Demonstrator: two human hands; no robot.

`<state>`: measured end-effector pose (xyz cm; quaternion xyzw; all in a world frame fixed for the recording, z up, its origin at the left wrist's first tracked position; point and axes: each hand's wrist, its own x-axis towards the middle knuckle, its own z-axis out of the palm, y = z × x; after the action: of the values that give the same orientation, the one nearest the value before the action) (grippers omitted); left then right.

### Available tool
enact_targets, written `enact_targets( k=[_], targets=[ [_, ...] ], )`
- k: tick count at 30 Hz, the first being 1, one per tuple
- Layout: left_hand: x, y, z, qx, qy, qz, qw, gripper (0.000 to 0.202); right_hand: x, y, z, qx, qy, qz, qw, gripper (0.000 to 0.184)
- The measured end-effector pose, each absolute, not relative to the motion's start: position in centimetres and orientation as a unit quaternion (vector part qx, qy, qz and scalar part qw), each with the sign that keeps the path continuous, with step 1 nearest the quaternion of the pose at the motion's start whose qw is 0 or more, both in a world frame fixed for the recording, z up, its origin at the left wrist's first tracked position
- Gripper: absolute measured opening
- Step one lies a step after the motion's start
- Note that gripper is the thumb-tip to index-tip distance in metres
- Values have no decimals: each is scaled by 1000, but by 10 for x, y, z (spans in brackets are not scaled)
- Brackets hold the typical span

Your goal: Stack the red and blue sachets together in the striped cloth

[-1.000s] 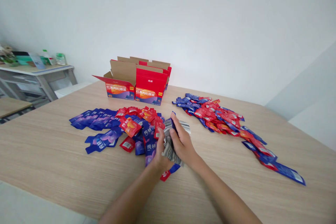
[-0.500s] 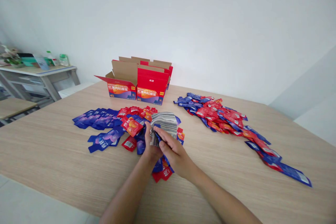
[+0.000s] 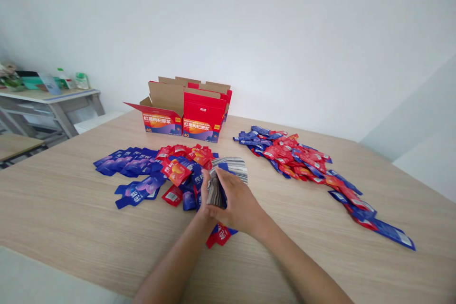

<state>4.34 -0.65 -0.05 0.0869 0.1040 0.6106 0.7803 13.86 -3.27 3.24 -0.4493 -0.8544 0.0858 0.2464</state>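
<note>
A thick stack of sachets (image 3: 216,192) is held on edge between my two hands, its striped white-and-grey edges facing up. My left hand (image 3: 205,197) is closed along the stack's left side, mostly hidden behind it. Around the right side and near end wraps my right hand (image 3: 240,204), its fingertips at the top. Loose red sachets (image 3: 176,171) and blue sachets (image 3: 133,161) lie spread on the table left of and beneath my hands. One red sachet (image 3: 221,236) shows just below my wrists.
Two open red cartons (image 3: 162,123) (image 3: 201,126) stand side by side at the back, with more carton flaps (image 3: 203,84) behind them. To the right, a long pile of red and blue sachets (image 3: 285,152) trails across the wooden table (image 3: 306,218). Another desk (image 3: 53,97) stands far left.
My right hand has shifted from lying flatter over the stack to wrapping its side, fingers at the top. The stack has moved slightly right; the view has shifted a little.
</note>
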Motion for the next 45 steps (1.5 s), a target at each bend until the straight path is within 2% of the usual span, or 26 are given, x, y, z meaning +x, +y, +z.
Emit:
enact_targets(
  k=[4, 8, 13, 19, 23, 26, 28, 30, 32, 34, 36, 40, 43, 45],
  targets=[
    [40, -5, 2, 16, 157, 608, 778, 50, 148, -37, 43, -398, -893, 131, 165, 119],
    [42, -7, 7, 17, 163, 587, 793, 51, 161, -35, 48, -392, -899, 137, 139, 129],
    [42, -6, 16, 36, 138, 545, 827, 66, 161, -29, 44, -439, -882, 72, 154, 132],
    [34, -3, 17, 22, 126, 544, 829, 70, 157, -35, 42, -415, -899, 78, 121, 131],
    [25, -1, 12, 5, 145, 583, 799, 66, 159, -41, 46, -371, -911, 109, 143, 121],
    [21, 3, 10, 7, 144, 588, 796, 60, 157, -42, 44, -341, -906, 162, 193, 97],
    [21, 4, 11, 16, 136, 587, 798, 58, 154, -39, 39, -333, -871, 206, 298, 66],
    [23, 4, 13, 35, 121, 581, 804, 56, 150, -33, 33, -357, -787, 236, 444, 37],
    [24, 3, 15, 53, 99, 566, 817, 54, 147, -26, 28, -406, -680, 243, 560, 33],
    [24, 3, 16, 60, 79, 557, 825, 53, 147, -20, 26, -454, -615, 234, 601, 34],
    [21, 3, 16, 61, 71, 567, 818, 53, 150, -15, 26, -476, -628, 206, 580, 31],
    [13, 4, 11, 56, 85, 588, 803, 52, 155, -13, 25, -482, -739, 66, 466, 25],
    [11, 4, 9, 59, 95, 575, 811, 50, 153, -17, 20, -473, -783, -37, 403, 27],
    [11, 3, 10, 55, 94, 572, 813, 51, 150, -20, 17, -459, -806, -64, 369, 32]
  ],
)
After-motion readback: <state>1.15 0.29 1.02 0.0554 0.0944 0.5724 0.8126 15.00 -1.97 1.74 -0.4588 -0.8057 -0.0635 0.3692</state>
